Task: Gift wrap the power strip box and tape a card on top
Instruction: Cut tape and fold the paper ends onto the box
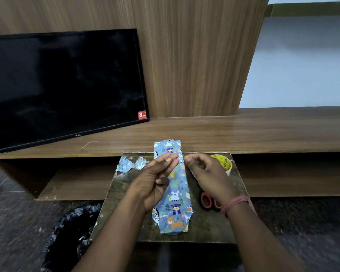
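Head camera looks down (close) over table [126,193]

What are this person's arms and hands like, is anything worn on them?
Both forearms are bare, with no sleeves in view and no gloves. The left hand wears nothing that shows. The right hand has a few thin pinkish-red bands looped round its wrist. No rings or watch are visible.

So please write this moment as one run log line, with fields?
stage: wrapping | wrapped box: on board, near end flap unfolded | left hand: fingers straight above box | right hand: curled, grip unclear | tape roll, scissors: right of box
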Available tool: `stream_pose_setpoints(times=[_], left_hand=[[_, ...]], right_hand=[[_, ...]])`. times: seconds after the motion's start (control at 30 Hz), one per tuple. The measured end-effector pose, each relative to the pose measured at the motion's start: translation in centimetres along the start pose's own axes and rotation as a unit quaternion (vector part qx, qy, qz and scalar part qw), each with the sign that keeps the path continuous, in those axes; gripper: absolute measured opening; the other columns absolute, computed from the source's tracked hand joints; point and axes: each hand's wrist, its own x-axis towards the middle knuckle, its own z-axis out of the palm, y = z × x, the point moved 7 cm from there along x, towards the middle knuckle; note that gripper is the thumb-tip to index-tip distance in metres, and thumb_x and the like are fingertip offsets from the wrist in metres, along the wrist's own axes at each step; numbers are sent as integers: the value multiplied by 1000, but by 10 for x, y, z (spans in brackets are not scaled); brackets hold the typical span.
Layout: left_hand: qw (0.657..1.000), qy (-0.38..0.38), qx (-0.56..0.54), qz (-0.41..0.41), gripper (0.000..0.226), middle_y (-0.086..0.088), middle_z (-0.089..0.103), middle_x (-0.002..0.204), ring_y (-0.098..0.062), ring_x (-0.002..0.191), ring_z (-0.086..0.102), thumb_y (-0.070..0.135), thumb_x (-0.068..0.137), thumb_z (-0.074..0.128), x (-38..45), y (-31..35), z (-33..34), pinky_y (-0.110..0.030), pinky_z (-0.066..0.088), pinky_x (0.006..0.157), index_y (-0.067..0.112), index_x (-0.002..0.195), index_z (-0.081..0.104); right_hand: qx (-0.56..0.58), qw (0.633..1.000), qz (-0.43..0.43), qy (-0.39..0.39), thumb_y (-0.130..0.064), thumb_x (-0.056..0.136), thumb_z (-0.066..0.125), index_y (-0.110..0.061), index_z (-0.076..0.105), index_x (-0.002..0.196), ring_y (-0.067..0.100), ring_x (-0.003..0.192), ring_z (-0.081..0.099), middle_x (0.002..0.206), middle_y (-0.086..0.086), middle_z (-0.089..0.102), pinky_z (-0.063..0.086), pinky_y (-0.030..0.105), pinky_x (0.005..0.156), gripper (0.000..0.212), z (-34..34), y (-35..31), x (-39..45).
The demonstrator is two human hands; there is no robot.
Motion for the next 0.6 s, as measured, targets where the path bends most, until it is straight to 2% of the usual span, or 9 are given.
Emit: stream_pose_setpoints(times=[0.03, 0.1, 0.13, 0.17, 0.23, 0.3, 0.5, 0.6], left_hand=[[1000, 1, -17, -1, 26, -7, 77, 110, -9, 93, 76, -2, 93, 52, 0, 0, 0, -8, 29, 36, 3, 117, 63], [1000, 3, -29, 1, 31, -5, 77, 111, -7, 90, 76, 0, 87, 58, -3, 0, 0, -7, 32, 36, 3, 118, 63], [1000, 6, -29, 1, 33, -5, 77, 112, -7, 89, 76, 0, 86, 59, -4, 0, -1, -7, 33, 36, 4, 119, 63], [1000, 8, -27, 1, 33, -4, 77, 113, -6, 89, 76, 0, 89, 59, -5, 0, -2, -7, 33, 37, 4, 121, 62], [999, 17, -31, 1, 31, -3, 77, 112, -7, 90, 76, -1, 95, 55, -7, 0, -4, -7, 33, 36, 5, 125, 60], [999, 26, -39, 11, 32, -2, 77, 112, -8, 93, 76, -1, 97, 54, -10, 3, -7, -7, 33, 36, 5, 128, 59], [996, 60, 17, 68, 31, -1, 78, 108, -12, 98, 75, 3, 95, 62, -24, 13, -13, -9, 32, 38, 7, 126, 60], [992, 71, 43, 98, 33, -2, 78, 112, -14, 104, 74, 4, 94, 65, -30, 18, -16, -11, 31, 38, 8, 127, 60]], right_hand=[[65, 996, 17, -62, -46, 89, 70, -20, 72, 99, -6, 82, 67, 90, -9, 75, 50, 13, 73, 28, 16, -4, -6], [93, 988, 40, -118, -59, 77, 77, -18, 74, 99, 8, 92, 72, 95, -1, 77, 57, 28, 83, 46, 37, -1, -15], [94, 988, 39, -113, -55, 76, 81, -16, 74, 99, 17, 93, 73, 96, 3, 77, 57, 36, 84, 45, 41, 1, -18], [105, 989, 34, -100, -44, 80, 82, -14, 75, 97, 22, 88, 72, 95, 6, 77, 57, 38, 81, 36, 42, 2, -20], [139, 987, 28, -71, -21, 87, 78, -10, 75, 93, 15, 75, 67, 86, 6, 76, 53, 34, 75, 13, 42, 3, -20], [163, 984, 25, -67, -10, 89, 74, -9, 75, 90, 12, 70, 63, 80, 6, 75, 52, 31, 72, 2, 45, 1, -23], [203, 974, 72, -66, -1, 92, 68, 2, 73, 94, 15, 65, 59, 78, 12, 74, 52, 25, 63, 6, 50, -2, -36], [179, 978, 82, -76, -2, 90, 70, 1, 74, 90, 14, 61, 57, 75, 11, 73, 51, 26, 61, 5, 51, 0, -42]])
